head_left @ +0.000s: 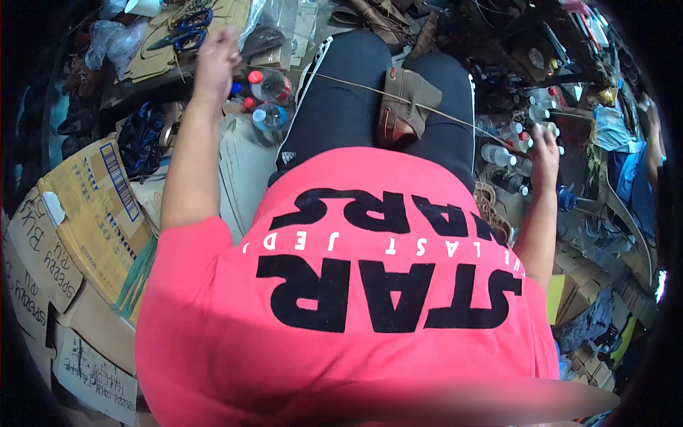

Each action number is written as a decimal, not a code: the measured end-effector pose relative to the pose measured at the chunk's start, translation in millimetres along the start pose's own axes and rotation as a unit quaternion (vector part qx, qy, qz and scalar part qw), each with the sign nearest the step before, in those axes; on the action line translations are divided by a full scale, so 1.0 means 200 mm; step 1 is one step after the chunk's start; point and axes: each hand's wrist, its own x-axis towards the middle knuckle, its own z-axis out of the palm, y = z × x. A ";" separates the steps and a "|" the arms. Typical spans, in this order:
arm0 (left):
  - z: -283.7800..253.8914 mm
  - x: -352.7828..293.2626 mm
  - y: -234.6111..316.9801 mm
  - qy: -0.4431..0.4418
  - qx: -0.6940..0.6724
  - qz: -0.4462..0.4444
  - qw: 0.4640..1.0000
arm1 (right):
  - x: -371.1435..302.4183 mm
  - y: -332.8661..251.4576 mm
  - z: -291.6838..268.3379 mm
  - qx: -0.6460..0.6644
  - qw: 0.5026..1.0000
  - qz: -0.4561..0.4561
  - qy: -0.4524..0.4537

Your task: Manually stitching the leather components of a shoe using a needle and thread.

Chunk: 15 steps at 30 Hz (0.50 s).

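Note:
A brown leather shoe [413, 96] is lodged between my thighs, in dark trousers. One long tan cord [442, 114] runs across the shoe and stretches out to both sides. At its left end my left hand [218, 62] is raised far out, fingers closed in a pinch on the cord. My right hand [546, 151] is out on the other side, its fingers curled closed around the cord's right end. The shoe's stitching is too small to make out, and neither hand touches the shoe.
Blue-handled scissors [189, 30] lie on tan cardboard beyond my left hand. Plastic bottles [270, 87] stand by my left knee; several more bottles [498, 154] lie near my right hand. Cardboard boxes [99, 203] are stacked at left. Another person's arm [653, 135] shows at far right.

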 end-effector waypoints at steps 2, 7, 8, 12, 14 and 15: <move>0.20 0.06 -0.03 -0.094 0.217 0.063 0.970 | 0.02 -0.08 0.15 -0.071 0.980 -0.116 -0.148; 0.79 0.15 -0.05 -0.431 0.510 0.184 0.721 | 0.03 -0.47 0.65 -0.163 0.879 -0.145 -0.425; 0.86 0.15 -0.04 -0.465 0.529 0.146 0.695 | 0.02 -0.53 0.71 -0.244 0.857 -0.142 -0.430; 0.99 0.10 -0.02 -0.502 0.561 0.096 0.651 | -0.06 -0.57 0.77 -0.412 0.796 -0.250 -0.367; 1.00 0.06 -0.06 -0.503 0.511 0.125 0.686 | -0.13 -0.50 0.75 -0.370 0.812 -0.313 -0.325; 1.00 0.03 -0.09 -0.490 0.463 0.148 0.724 | -0.16 -0.46 0.74 -0.353 0.826 -0.317 -0.306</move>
